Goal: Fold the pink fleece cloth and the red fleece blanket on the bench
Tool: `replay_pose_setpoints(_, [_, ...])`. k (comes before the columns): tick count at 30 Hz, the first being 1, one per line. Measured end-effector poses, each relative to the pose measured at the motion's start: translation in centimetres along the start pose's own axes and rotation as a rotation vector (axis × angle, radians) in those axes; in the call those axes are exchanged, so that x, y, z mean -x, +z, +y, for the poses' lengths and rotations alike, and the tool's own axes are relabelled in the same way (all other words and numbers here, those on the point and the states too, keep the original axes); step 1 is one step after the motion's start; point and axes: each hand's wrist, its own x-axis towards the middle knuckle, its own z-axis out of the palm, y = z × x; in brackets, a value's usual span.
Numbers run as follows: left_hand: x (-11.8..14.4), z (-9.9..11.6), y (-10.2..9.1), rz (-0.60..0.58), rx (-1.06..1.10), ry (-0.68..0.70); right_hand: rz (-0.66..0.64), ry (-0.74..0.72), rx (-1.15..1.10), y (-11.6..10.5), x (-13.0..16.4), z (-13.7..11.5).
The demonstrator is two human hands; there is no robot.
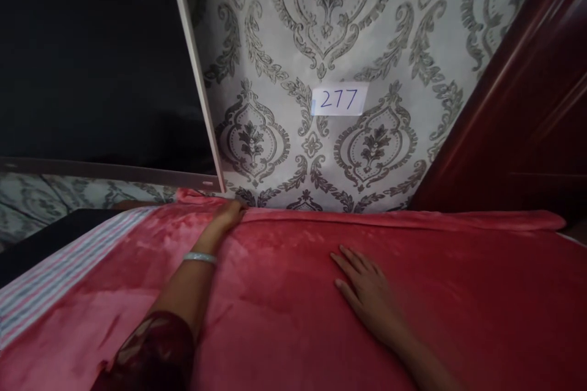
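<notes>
Left hand [228, 215] reaches to the far edge of the red blanket [293, 317], fingers curled on its hem, a pale bangle [200, 257] on the wrist. Right hand [367, 293] lies flat and spread on the blanket, holding nothing. Beyond both hands, a paper label [339, 99] reading 277 sticks to the patterned wallpaper [284, 30].

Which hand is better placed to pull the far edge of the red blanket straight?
Probably the left hand: it already reaches the far edge of the red blanket by the wall, fingers curled at the fold. The right hand lies flat and open mid-blanket, short of that edge.
</notes>
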Motion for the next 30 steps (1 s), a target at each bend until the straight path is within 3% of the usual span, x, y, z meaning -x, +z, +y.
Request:
replay_pose_setpoints(4, [0.6, 0.2, -0.6, 0.017, -0.020, -0.004, -0.001, 0.007, 0.000, 0.0, 0.0, 0.0])
replay_pose_setpoints(13, [1.5, 2.2, -0.9, 0.250, -0.050, -0.163, 0.036, -0.020, -0.015, 0.2, 0.0, 0.1])
replay_pose_setpoints(21, [1.5, 2.2, -0.4, 0.164, -0.113, -0.142, -0.009, 0.026, -0.029, -0.7, -0.2, -0.8])
replay_pose_setpoints(24, [2.1, 3.8, -0.7, 0.164, -0.109, -0.004, -0.054, 0.056, -0.049, -1.8, -0.3, -1.6])
replay_pose_setpoints(28, [2.5, 7.4, 0.9, 0.036, -0.022, 0.464, -0.100, 0.089, -0.089, -3.3, -0.4, -2.5])
replay_pose_setpoints(30, [2.4, 8.6, 2.4, -0.061, -0.014, 0.600, -0.110, 0.098, -0.110, -3.7, -0.6, -2.6])
